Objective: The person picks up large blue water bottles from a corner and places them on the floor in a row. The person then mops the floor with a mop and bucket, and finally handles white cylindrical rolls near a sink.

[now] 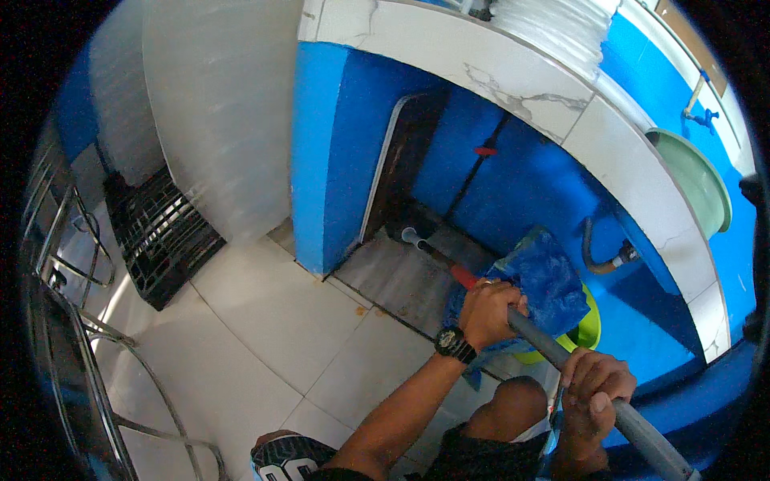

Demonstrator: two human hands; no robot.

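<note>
A: Item one, the principal piece?
B: Pole, grey, long. Slants from the lower right, below the right end of the worktop, inward under its front edge. Beyond the hands in the same line: a red section, a thin dark length, and a pale, flared tip above the grey floor slab, near its back edge. Whether all are one piece, cannot tell.

A: Hands?
B: Two. Left hand, black watch at the wrist: fingers wrapped over the pole, just behind the red section. Right hand: fingers curled firmly round the grey part, nearer the person.

A: Adjacent stock?
B: Blue sheet, crumpled, just behind the left hand; contact cannot be told. Yellow-green basin, partly covered by it. Grey drain hose, bent, below the worktop's front edge, towards its right end. Black pipe with red valve handle, on the blue back wall.

A: On the worktop?
B: Pale green basin, tilted, towards the right end; white bundle, ridged, behind the front edge.

A: Left of the worktop?
B: Black slatted crate, on the tiled floor; metal rack, at the far left.
</note>
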